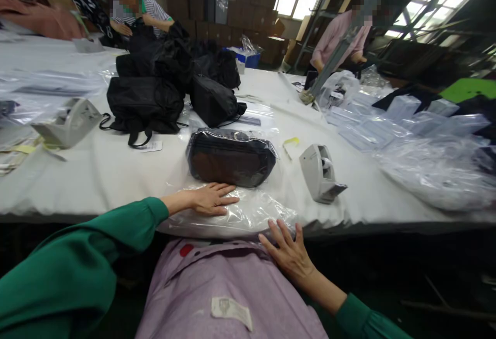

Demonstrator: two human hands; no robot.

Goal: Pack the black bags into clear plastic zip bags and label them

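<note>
A black bag inside a clear plastic bag (231, 162) lies on the white table (116, 173) in front of me. The plastic bag's loose open end (248, 212) spreads toward the table edge. My left hand (211, 199) lies flat on that loose plastic, fingers stretched out, just in front of the bagged bag. My right hand (287, 248) rests at the table edge with fingers spread, fingertips touching the plastic's near edge. Neither hand grips anything.
A grey tape dispenser (321, 172) stands right of the bag, another (67, 122) at the left. Several black bags (143, 102) pile up behind. Clear plastic bags (426, 158) cover the right side. Two other people work at the far side.
</note>
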